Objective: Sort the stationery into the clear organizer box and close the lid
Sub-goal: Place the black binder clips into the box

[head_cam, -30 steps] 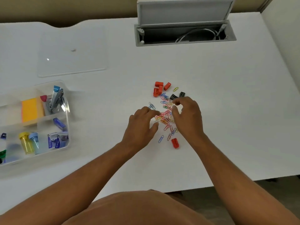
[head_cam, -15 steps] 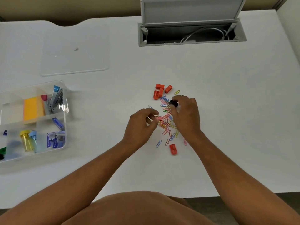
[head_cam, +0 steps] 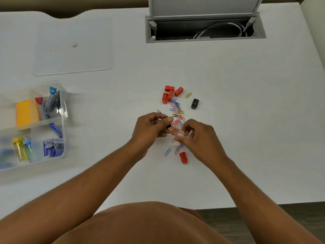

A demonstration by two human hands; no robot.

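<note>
Left hand (head_cam: 151, 127) curled, pinching a small black item (partly hidden, likely a sharpener) at the paper clip pile (head_cam: 176, 120) edge. Right hand (head_cam: 198, 136) curled over the pile's 5 o'clock side, blurred; grip cannot be told. Black sharpener (head_cam: 194, 103) lies at 1 o'clock of pile, red sharpeners (head_cam: 169, 94) at 12, one red sharpener (head_cam: 183, 157) at 6. Clear organizer box (head_cam: 62, 120) well apart at 9 o'clock, lid (head_cam: 73, 50) off at 11 on the table (head_cam: 246, 103).
</note>
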